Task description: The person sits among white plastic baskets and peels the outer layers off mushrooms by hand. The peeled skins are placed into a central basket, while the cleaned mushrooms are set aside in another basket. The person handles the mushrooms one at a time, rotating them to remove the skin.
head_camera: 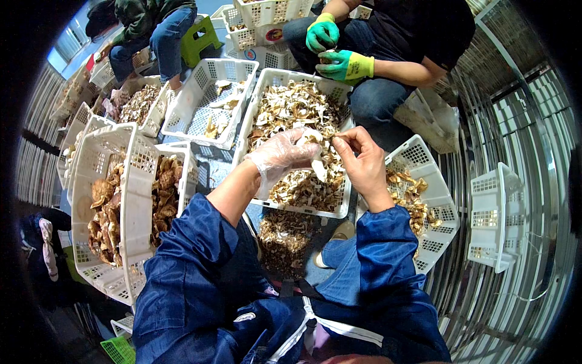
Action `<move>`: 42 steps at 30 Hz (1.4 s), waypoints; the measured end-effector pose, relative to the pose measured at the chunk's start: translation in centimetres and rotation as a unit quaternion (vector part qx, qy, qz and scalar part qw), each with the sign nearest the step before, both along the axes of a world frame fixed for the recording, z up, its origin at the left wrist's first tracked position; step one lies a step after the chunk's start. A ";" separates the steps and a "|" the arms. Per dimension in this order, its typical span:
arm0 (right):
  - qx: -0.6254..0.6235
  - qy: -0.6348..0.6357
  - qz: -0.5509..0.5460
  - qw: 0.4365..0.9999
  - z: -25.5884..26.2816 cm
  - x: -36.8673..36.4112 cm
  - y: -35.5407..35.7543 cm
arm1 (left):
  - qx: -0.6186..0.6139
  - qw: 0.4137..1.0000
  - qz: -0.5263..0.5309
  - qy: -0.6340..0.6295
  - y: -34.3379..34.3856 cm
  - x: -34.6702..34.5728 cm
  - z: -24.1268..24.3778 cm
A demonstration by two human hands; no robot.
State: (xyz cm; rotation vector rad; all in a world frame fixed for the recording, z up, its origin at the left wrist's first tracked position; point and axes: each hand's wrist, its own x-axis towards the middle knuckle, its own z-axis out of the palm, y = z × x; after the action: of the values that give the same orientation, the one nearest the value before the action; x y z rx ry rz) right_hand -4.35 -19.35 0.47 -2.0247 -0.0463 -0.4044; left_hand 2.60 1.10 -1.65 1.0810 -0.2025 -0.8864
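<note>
My left hand (284,152), in a thin clear plastic glove, holds a pale mushroom (319,167) whose white stem points down. Just right of it, my bare right hand (359,157) has thumb and index finger pinched together; whether a small piece is between them cannot be told. Both hands are above a white plastic crate (313,210) heaped with mushroom slices and trimmings (295,109). To the right, another white crate (436,232) contains yellow-brown mushrooms (411,195). Large brown mushrooms (107,218) fill a crate on the left.
Across the crate sits a person in green-and-yellow gloves (345,63); another person (166,41) sits at upper left near a green stool (198,41). A shallow crate (200,109) with a few mushroom pieces lies between. Dark trimmings (284,241) cover the floor between my feet.
</note>
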 end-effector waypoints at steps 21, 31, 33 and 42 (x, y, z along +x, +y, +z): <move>-0.075 -0.061 0.050 0.994 0.6 -0.4 0.5 | -0.065 0.998 0.002 -0.006 -0.1 0.7 -1.3; -0.067 -0.024 0.010 0.997 1.1 -0.7 0.4 | 0.006 0.997 -0.010 -0.079 -0.4 0.6 -0.7; -0.053 -0.023 0.007 0.998 0.9 -0.7 0.2 | -0.004 0.998 -0.008 -0.061 -0.4 0.3 0.0; -0.061 -0.025 -0.098 0.993 0.1 0.0 -0.8 | -0.078 0.992 -0.068 -0.077 0.0 0.6 -0.9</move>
State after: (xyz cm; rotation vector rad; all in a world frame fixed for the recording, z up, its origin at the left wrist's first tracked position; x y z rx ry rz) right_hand -4.38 -20.13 0.56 -2.1466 0.1004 -0.5876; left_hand 3.16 1.08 -2.54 0.9984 -0.4722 -0.8934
